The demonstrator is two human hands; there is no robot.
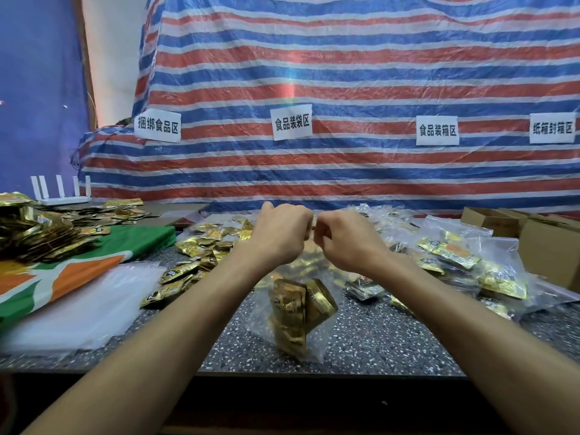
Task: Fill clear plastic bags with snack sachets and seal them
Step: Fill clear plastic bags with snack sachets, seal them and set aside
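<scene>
A clear plastic bag (292,337) hangs above the speckled table (392,340) with several gold snack sachets (293,309) bunched in its lower part. My left hand (279,233) and my right hand (345,243) are raised side by side, fingers curled, each pinching the bag's top edge. The two hands almost touch at the bag's mouth. Loose gold sachets (204,246) lie scattered on the table behind and left of the bag.
Filled clear bags (464,252) pile up at the right, with cardboard boxes (549,246) beyond them. Flat empty bags (78,312) lie at the left on a green, white and orange cloth (62,271). A heap of sachets (34,230) and a white router (62,193) sit far left.
</scene>
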